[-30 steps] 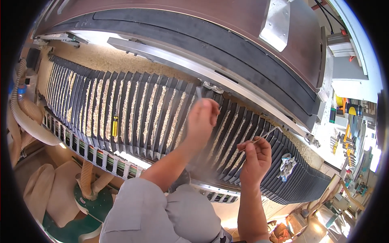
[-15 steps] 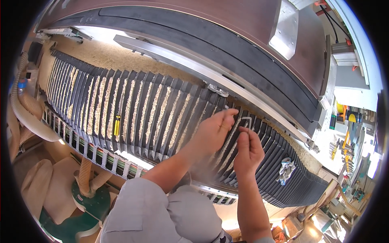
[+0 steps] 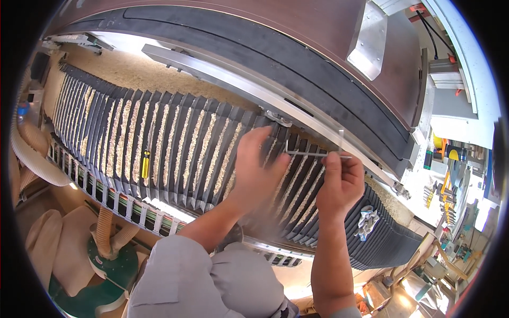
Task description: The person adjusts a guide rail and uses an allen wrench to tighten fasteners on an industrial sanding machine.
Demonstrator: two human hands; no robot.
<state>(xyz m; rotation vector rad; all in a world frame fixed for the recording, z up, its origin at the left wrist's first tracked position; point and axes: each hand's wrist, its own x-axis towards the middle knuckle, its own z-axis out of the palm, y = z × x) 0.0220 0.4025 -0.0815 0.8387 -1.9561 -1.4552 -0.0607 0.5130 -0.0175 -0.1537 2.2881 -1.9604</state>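
Tool: hex key (image 3: 313,154), thin steel, judged light, stiff, slippery; grip at the bend | Right hand (image 3: 339,183): fingertips pinching the long leg | Left hand (image 3: 257,169): fingers loosely spread at the short end | Location: over sawdust-covered black bellows cover (image 3: 175,143), below metal rail (image 3: 238,87).

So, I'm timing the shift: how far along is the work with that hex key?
Done: nothing visibly finished. In hand: right hand pinches a hex key; left hand lies on the black bellows cover. Left: sawdust still fills its folds, and a yellow tool lies there unused.
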